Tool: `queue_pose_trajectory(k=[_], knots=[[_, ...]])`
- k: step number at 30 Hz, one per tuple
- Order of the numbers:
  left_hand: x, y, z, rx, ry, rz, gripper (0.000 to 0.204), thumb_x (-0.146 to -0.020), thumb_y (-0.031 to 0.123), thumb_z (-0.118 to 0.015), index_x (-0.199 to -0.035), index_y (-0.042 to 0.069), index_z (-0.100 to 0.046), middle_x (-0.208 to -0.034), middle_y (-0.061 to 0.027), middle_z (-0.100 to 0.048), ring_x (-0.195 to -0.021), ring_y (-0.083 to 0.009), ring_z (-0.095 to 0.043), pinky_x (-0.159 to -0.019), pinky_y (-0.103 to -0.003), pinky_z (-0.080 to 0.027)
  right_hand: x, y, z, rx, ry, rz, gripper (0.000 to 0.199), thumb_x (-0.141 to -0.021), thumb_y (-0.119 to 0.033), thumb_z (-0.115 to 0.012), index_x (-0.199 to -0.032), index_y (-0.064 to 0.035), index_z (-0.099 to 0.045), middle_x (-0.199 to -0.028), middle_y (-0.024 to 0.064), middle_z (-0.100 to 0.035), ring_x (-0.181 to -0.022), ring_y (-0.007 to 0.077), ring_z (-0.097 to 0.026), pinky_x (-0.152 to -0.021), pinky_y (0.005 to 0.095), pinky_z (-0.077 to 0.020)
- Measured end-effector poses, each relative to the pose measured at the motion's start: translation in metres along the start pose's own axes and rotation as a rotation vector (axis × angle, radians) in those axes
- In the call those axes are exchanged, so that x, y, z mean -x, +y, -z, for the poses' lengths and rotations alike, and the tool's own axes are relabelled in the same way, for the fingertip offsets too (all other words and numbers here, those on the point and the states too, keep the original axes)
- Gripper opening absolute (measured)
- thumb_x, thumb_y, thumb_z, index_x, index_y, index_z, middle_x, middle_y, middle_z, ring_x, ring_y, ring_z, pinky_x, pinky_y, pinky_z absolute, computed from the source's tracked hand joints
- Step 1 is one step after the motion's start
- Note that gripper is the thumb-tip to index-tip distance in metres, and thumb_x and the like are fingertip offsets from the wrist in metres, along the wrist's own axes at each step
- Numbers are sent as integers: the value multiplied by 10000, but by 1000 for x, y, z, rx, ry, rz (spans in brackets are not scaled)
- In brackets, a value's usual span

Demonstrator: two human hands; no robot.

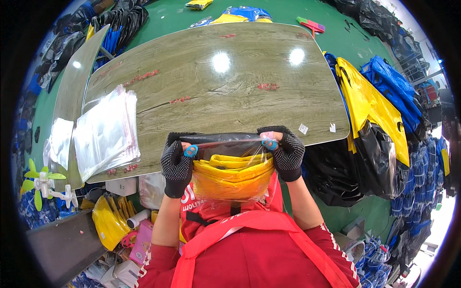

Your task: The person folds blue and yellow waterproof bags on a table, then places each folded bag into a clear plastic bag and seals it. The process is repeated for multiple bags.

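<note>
Gloved left hand (178,162) and right hand (287,156) pinch the top edge of a clear plastic bag (230,150) slung between them, a folded yellow bundle (233,177) inside; likely light, soft, slippery, best held by upper corners.

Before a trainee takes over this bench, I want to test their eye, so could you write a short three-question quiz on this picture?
1. Multiple choice: what colour is the folded bundle in the clear bag?
A) blue
B) yellow
C) green

2. True or false: the large stack of clear sleeves lies at the right end of the table.

3. Short answer: where do the gloved left hand and right hand grip the bag?

Key:
1. B
2. False; it lies at the left end.
3. At opposite ends of its upper edge.
</note>
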State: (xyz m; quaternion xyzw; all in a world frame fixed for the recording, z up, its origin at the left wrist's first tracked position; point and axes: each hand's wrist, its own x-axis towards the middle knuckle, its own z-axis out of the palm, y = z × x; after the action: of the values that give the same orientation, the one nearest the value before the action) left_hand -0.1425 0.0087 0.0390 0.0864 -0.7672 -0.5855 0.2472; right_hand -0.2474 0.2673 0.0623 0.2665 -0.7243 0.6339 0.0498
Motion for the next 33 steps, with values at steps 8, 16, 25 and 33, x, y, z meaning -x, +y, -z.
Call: queue_pose_trajectory(k=[8, 16, 25, 33], knots=[[-84, 58, -3, -347, -75, -421, 98, -903, 88, -615, -863, 7, -579, -852, -165, -634, -793, -307, -637, -696, -360, -490, -64, -20, 9, 173, 2, -26, 133, -921, -133, -630, -931, 0, -634, -782, 86, -675, -721, 116, -619, -683, 283, -498], [-103, 133, 4, -94, -220, -354, 233, -921, 234, -645, -907, 7, -594, -824, -93, -651, -669, -177, -555, -635, -297, -455, -107, 5, -5, -299, 73, -5, 191, -980, -207, -566, -985, -18, -592, -875, 33, -619, -810, 118, -559, -756, 256, -455], [-79, 41, -29, 633, -413, 604, 702, -816, 356, -740, -1357, 10, -459, -1291, -95, -564, -1142, -184, -567, -985, -328, -450, -119, 10, -47, -1315, -406, -214, 300, -993, -269, -453, -1175, -50, -548, -1172, 131, -612, -1082, 226, -595, -959, 435, -481], [-36, 19, 18, 490, -169, 371, 585, -790, 134, -773, -1299, 30, -502, -1160, -91, -628, -1033, -175, -622, -892, -307, -515, -9, -27, -26, -452, -32, -363, 633, -754, -103, -825, -1285, -21, -490, -1178, 107, -633, -1100, 163, -589, -947, 325, -484]])
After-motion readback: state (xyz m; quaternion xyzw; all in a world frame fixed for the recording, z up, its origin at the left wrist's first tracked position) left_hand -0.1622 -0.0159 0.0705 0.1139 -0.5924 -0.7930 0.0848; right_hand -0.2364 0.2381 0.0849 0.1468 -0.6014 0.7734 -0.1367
